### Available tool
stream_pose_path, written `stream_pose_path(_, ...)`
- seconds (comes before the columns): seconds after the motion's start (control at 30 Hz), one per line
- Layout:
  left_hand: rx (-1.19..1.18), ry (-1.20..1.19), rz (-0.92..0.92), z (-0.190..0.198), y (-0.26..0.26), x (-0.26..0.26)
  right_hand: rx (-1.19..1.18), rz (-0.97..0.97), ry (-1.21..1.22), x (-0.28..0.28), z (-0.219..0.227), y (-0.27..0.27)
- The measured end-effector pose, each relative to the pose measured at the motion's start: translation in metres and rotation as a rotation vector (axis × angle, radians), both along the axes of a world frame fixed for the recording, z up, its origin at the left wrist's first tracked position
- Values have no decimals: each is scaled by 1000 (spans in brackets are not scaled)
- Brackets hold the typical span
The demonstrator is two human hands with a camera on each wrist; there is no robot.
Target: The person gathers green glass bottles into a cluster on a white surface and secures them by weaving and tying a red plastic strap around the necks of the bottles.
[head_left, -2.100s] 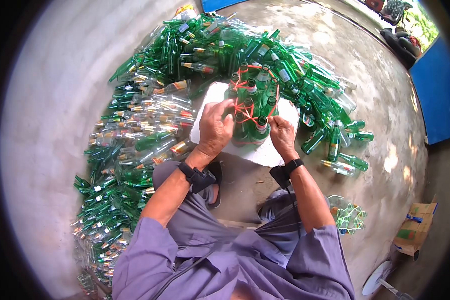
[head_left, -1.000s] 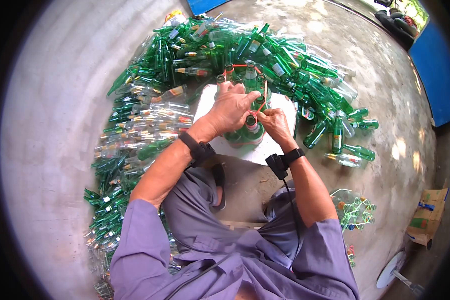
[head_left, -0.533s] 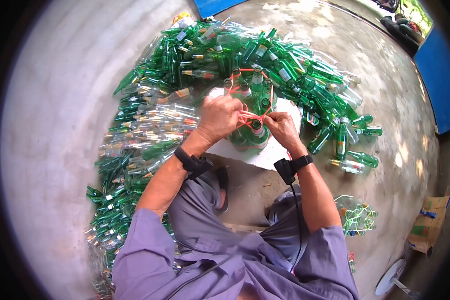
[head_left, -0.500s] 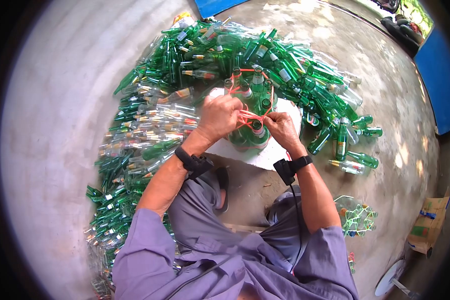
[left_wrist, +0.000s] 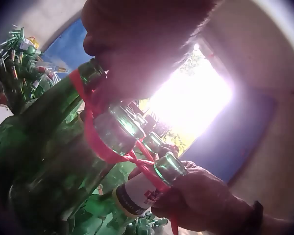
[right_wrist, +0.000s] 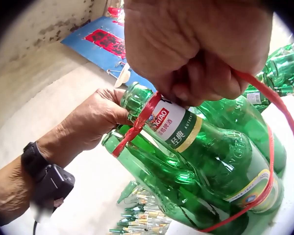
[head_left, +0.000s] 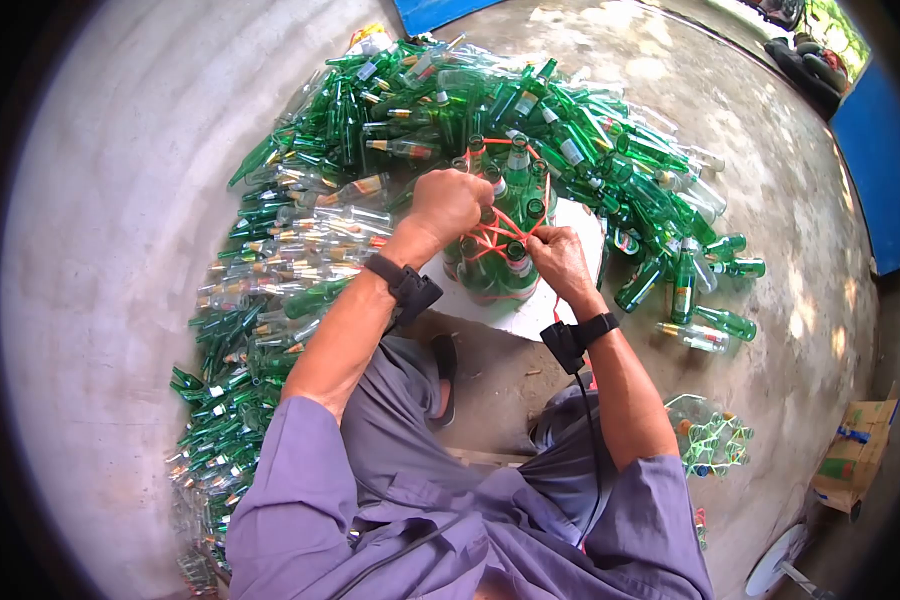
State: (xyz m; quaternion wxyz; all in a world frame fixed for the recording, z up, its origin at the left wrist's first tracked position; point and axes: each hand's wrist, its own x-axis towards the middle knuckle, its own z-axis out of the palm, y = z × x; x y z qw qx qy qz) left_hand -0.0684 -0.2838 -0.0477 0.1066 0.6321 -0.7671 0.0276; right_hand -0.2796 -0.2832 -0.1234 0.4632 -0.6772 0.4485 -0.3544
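Note:
Green bottles (head_left: 487, 275) stand upright in a cluster, with red strap (head_left: 511, 232) looped around their necks. My left hand (head_left: 450, 208) is curled over the left necks and grips the strap. At the front right neck, my right hand (head_left: 562, 262) pinches the strap, a loose tail hanging below. The left wrist view has my left hand (left_wrist: 137, 44) dark above a neck and my right hand (left_wrist: 201, 198) against another. In the right wrist view, strap (right_wrist: 274, 98) trails from my right hand (right_wrist: 201, 49); my left hand (right_wrist: 90, 120) is beside a labelled neck (right_wrist: 164, 120).
A white board (head_left: 570, 215) lies under the cluster. Piles of loose green and clear bottles (head_left: 300, 235) curve around its left and far sides, with more (head_left: 684, 280) at right. A bottle bundle in pale green strap (head_left: 710, 435) and a cardboard box (head_left: 855, 455) are lower right.
My left hand has moved forward and slightly right, over the left necks. The strap strands between the hands have spread into crossing lines. My right hand stays near the front right neck.

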Motion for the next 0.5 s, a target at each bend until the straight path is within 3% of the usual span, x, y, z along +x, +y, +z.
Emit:
stream_pose_path(0.2,113,-198,-104,4,-6,2,132,-1,-15,-5,-3,-3)
stream_pose_path(0.3,120,-178,-134,2,-5,1,119,-17,-15,-9,-8,-4)
stream_pose_path(0.5,159,-253,-90,10,-7,-7,137,-15,-52,-10,-8,-2)
